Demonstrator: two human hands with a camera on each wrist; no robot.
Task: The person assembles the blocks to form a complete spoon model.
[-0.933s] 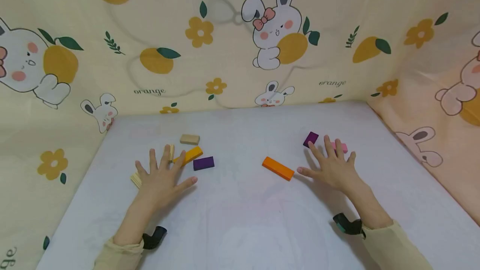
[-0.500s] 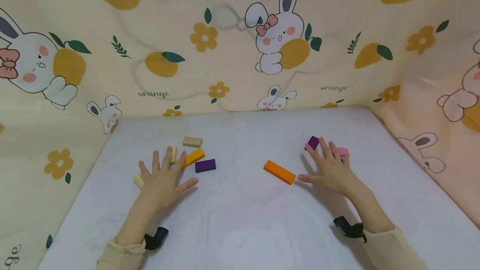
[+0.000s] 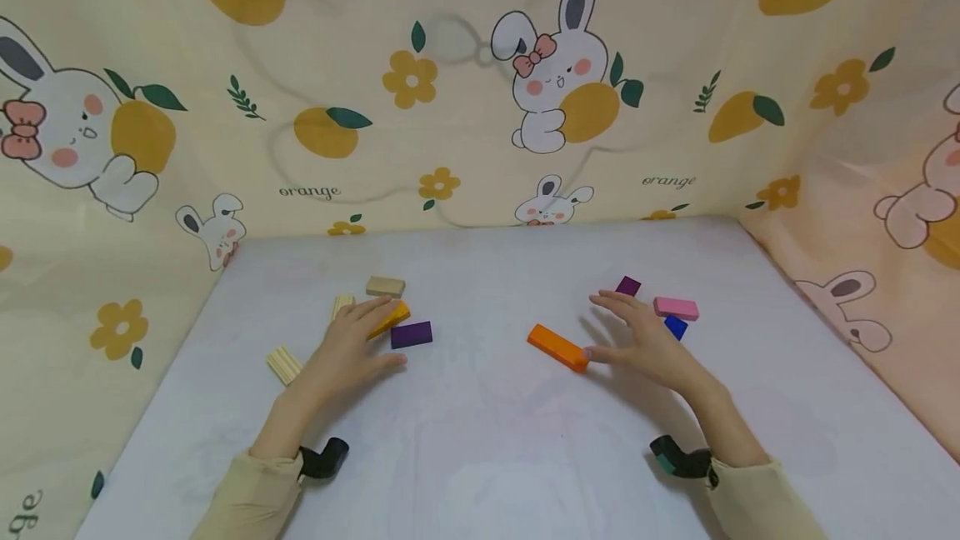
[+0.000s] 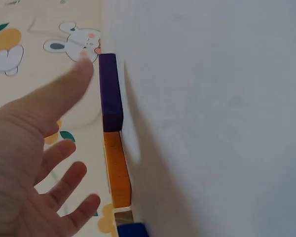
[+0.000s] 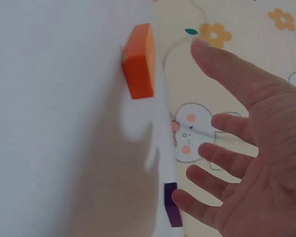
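Over the left cluster of blocks hovers my left hand (image 3: 347, 357), fingers spread loosely and holding nothing. Closest to it are a yellow-orange block (image 3: 397, 313), partly covered by the fingers, and a dark purple block (image 3: 412, 335). In the left wrist view a blue block (image 4: 132, 230) shows at the bottom; the head view hides it. My right hand (image 3: 656, 348) is held above the table with relaxed fingers, its thumb beside the end of an orange block (image 3: 555, 345). A maroon-purple block (image 3: 628, 285) lies beyond its fingertips. Whether the thumb touches the orange block is unclear in the head view; the right wrist view shows it apart.
Pale ridged blocks (image 3: 284, 365) and a plain wooden block (image 3: 386, 287) lie around the left hand. To the right are a pink block (image 3: 677, 307) and a blue block (image 3: 676, 327). A white-covered table (image 3: 480, 457) bears everything, with a printed cloth (image 3: 465, 132) behind.
Both hands have turned inward and their spread fingers have come closer together. The right hand has shifted left, uncovering the pink and blue blocks. The blocks stay where they were.
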